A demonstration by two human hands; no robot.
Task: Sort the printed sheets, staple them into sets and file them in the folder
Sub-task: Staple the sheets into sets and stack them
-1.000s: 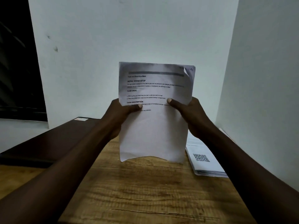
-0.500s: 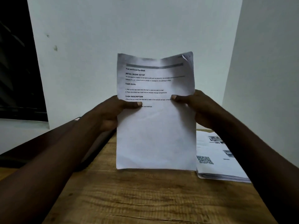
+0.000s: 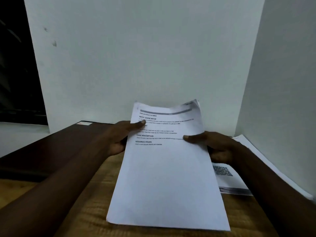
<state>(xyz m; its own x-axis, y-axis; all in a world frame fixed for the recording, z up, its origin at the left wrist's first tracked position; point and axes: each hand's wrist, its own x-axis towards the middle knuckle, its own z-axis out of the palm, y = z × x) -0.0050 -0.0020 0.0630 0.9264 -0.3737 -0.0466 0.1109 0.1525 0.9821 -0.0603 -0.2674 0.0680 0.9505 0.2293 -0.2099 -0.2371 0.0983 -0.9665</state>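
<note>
My left grip (image 3: 118, 138) and right grip (image 3: 216, 145) each pinch a side edge of the printed sheets (image 3: 167, 177), thumbs on top, tilted over the wooden table (image 3: 92, 206), beside another paper stack (image 3: 230, 181).

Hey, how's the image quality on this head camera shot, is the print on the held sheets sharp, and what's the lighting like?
Head view: dim, bluish light; headings on the held sheets are readable, the small print smeared; a soft shadow lies over their top right corner; the QR code on the stack at right is blurred; the left hand and right hand are dark with little detail.
</note>
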